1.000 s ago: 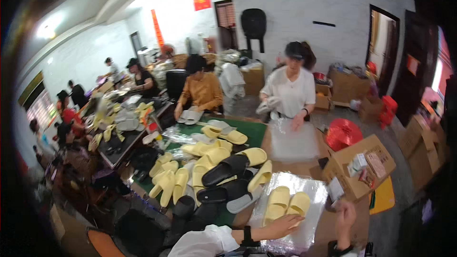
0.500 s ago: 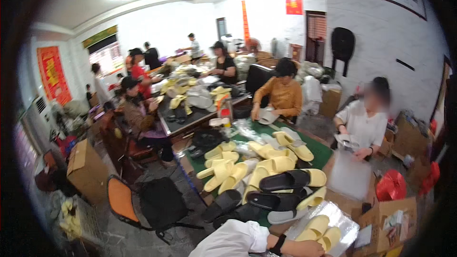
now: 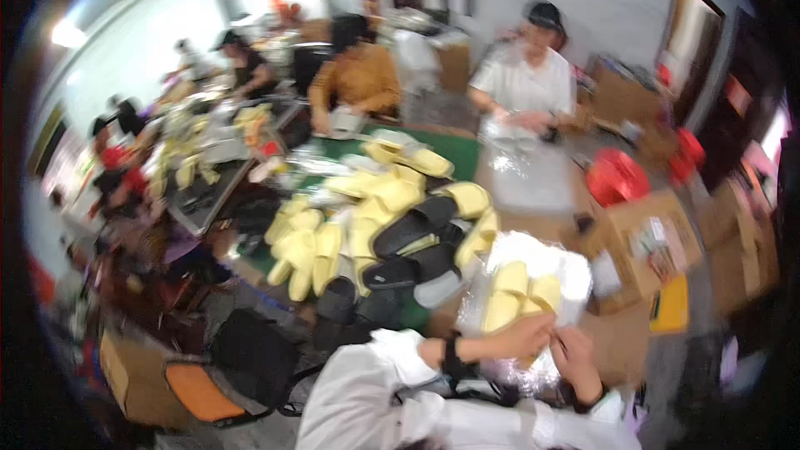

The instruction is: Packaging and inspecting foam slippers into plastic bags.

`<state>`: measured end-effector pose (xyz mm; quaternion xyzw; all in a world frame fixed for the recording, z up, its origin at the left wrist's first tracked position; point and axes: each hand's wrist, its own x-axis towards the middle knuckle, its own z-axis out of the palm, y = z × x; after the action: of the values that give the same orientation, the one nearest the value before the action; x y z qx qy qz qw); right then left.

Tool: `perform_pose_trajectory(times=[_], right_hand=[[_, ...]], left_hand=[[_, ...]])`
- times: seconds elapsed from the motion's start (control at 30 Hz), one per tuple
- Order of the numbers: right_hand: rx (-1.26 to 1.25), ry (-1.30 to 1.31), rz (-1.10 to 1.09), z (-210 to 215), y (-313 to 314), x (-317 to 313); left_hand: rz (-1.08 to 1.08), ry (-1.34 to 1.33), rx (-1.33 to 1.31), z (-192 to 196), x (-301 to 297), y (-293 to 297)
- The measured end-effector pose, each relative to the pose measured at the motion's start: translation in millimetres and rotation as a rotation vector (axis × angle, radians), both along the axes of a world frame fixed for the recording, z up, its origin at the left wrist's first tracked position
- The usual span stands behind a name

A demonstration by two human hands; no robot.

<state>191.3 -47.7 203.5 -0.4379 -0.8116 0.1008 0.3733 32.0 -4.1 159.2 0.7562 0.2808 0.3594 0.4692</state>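
A pair of yellow slide slippers [image 3: 508, 290] lies on a stack of shiny clear plastic bags [image 3: 571, 271] in front of me. My left hand [image 3: 518, 337], with a black band at the wrist, is just below the slippers, its fingers closed and pointing right. Close against it, my right hand [image 3: 577, 357] bends in with its fingers closed too. The fingertips meet over the near part of the plastic. Blur hides what they pinch. Beside the bags, a pile of yellow slippers [image 3: 392, 192] and black slippers [image 3: 412, 229] covers the green tabletop [image 3: 458, 150].
An open cardboard box [image 3: 646, 237] stands right of the bags, near a red plastic bundle [image 3: 617, 177]. Across the table a co-worker in white [image 3: 525, 75] handles clear plastic; another in orange [image 3: 358, 79] holds a pale slipper. A black and orange chair [image 3: 254, 354] is at lower left.
The view has swung right and down. My right hand has come into view and met my left, which has moved off the slippers' side to their near end.
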Motion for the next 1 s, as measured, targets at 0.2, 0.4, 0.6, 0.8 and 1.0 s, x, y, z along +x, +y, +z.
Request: perform_pose_trajectory(times=[0.2, 0.4, 0.6, 0.8, 1.0], right_hand=[[0.114, -0.062, -0.081, 16.9, 2.3, -1.0], [0.22, -0.113, -0.096, 14.1, -12.5, 1.5], [-0.602, 0.898, -0.093, 21.8, -28.0, -2.8], [-0.685, 0.83, -0.046, 27.0, -29.3, -6.8], [-0.565, 0.752, -0.135, 21.5, -30.5, -9.8]], left_hand=[[-0.209, -0.104, -0.339, 40.5, -6.6, 8.3], [-0.248, -0.193, -0.463, 37.1, 0.0, -1.2], [-0.224, -0.254, -0.548, 50.5, -6.5, -2.8], [-0.249, -0.359, -0.522, 40.6, -12.8, 5.0], [-0.165, -0.305, -0.485, 48.3, -12.1, -3.7]])
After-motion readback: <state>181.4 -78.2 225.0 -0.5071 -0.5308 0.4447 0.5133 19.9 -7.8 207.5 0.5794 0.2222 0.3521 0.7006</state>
